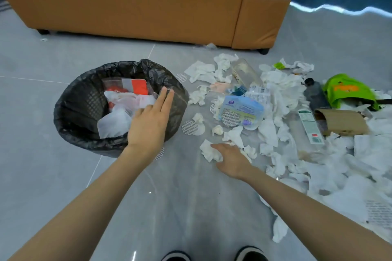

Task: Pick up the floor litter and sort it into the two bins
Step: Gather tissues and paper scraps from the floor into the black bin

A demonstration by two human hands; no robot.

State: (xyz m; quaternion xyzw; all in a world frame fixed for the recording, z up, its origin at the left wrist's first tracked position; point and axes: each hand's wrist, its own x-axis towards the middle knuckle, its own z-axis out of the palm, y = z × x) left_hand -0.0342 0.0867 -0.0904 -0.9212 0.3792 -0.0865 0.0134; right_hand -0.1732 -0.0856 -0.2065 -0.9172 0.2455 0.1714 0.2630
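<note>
1. Head view: left hand (148,125) hovers over the black-lined bin (70,112), fingers straight and together, holding nothing.
2. Right hand (231,159) is low at the floor (42,154), fingers curled onto a crumpled tissue (209,151).
3. White and red wrappers (118,121) lie inside the bin.
4. Loose litter (273,91), mostly tissues plus a green bag (347,89), is spread on the floor right of the bin, before a brown sofa (127,2).
</note>
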